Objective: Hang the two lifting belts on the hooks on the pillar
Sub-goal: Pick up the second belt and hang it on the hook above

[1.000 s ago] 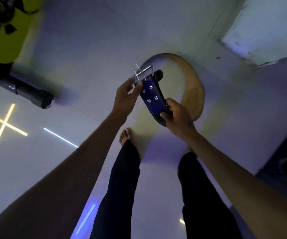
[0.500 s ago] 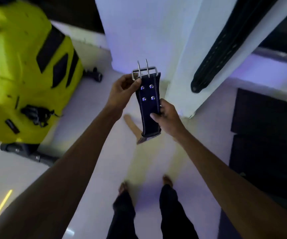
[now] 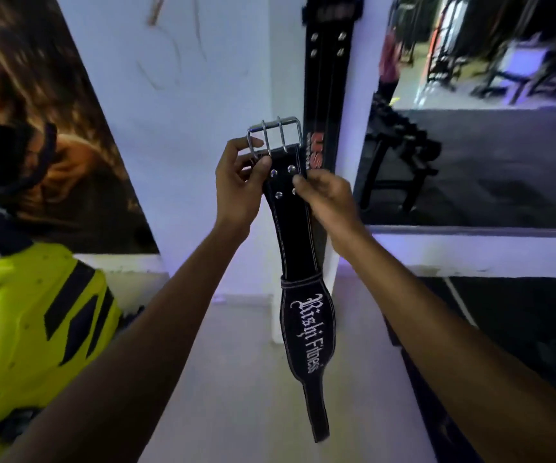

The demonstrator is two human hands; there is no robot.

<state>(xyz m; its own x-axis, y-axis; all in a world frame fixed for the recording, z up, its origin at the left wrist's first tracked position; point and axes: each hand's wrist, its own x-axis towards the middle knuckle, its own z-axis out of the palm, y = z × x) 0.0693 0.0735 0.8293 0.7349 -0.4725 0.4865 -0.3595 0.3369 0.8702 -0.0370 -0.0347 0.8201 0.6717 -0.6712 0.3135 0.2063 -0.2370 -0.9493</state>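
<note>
A black lifting belt (image 3: 298,248) with white lettering hangs straight down in front of the white pillar (image 3: 203,95). Its steel two-prong buckle (image 3: 275,135) points up. My left hand (image 3: 240,182) pinches the buckle's left side and the belt's top edge. My right hand (image 3: 328,192) grips the belt's right edge by the rivets. A second black belt (image 3: 326,78) with red letters hangs flat on the pillar's right face, just behind the held one. Its top fitting at the frame's upper edge is dark and no hook is clearly visible.
A neon-yellow machine (image 3: 36,329) stands at the lower left. A dark wall poster (image 3: 36,128) fills the left. To the right, a mirror or opening (image 3: 487,111) shows blurred gym racks. Black floor mats (image 3: 520,329) lie at the right, pale floor (image 3: 236,379) below the belt.
The view has swung up from the floor to the pillar. The belt has been lifted and now hangs at full length, with my right hand moved up near the rivets.
</note>
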